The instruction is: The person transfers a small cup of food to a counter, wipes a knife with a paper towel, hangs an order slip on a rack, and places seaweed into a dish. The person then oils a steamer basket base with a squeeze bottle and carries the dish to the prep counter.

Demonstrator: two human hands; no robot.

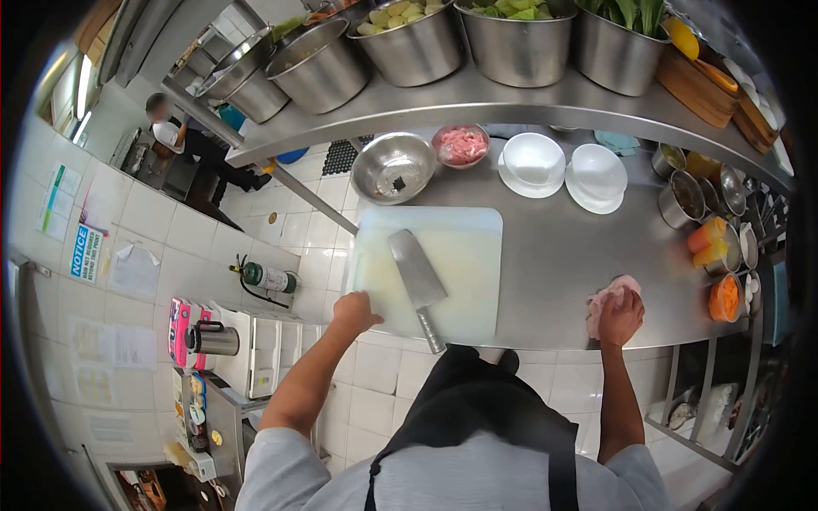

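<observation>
My right hand [620,321] is closed on a crumpled pink cloth [600,308], pressed to the steel counter near its front edge. At the left front corner of a white cutting board [477,281], my left hand [355,312] rests with curled fingers; whatever may be inside them is hidden. A cleaver [416,266] lies flat on the board, its handle reaching past the front edge. Behind the board stand a steel bowl [394,170] with a little dark matter inside and a smaller bowl of pink raw meat [461,146].
Two white bowls [533,159] [596,170] sit on plates at the back. Steel containers [684,200] and an orange-filled tub [726,298] line the right. An overhead shelf [409,111] bears several steel pots. Another person [175,136] is far left.
</observation>
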